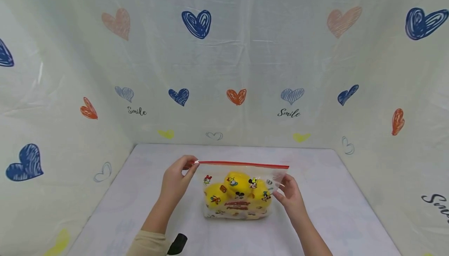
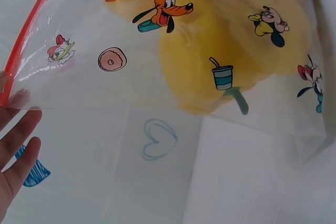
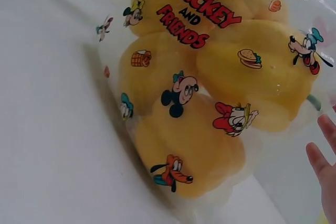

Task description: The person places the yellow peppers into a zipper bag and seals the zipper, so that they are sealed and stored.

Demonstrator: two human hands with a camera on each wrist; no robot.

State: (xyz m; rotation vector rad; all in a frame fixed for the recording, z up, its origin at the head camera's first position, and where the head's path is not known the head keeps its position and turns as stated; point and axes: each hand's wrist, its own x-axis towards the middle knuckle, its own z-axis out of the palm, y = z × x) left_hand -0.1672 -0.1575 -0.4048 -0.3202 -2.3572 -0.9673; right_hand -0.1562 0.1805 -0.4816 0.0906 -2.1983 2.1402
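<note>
A clear zip bag [image 1: 238, 207] with cartoon prints and a red zip strip [image 1: 242, 164] stands upright on the white table. Inside it are several yellow bell peppers [image 3: 252, 72]; a green stem [image 2: 237, 100] shows through the plastic in the left wrist view. My left hand [image 1: 178, 178] pinches the left end of the strip, where a small white slider [image 1: 197, 162] sits. Thumb and fingers of my right hand [image 1: 292, 198] hold the bag's right side, below the strip. The strip looks pressed together along its length, but I cannot tell whether it is fully sealed.
The white table [image 1: 140, 170] is bordered at the back and both sides by a hanging sheet [image 1: 224, 65] printed with hearts and "Smile". A small black object [image 1: 177, 244] shows beside my left sleeve [image 1: 149, 243].
</note>
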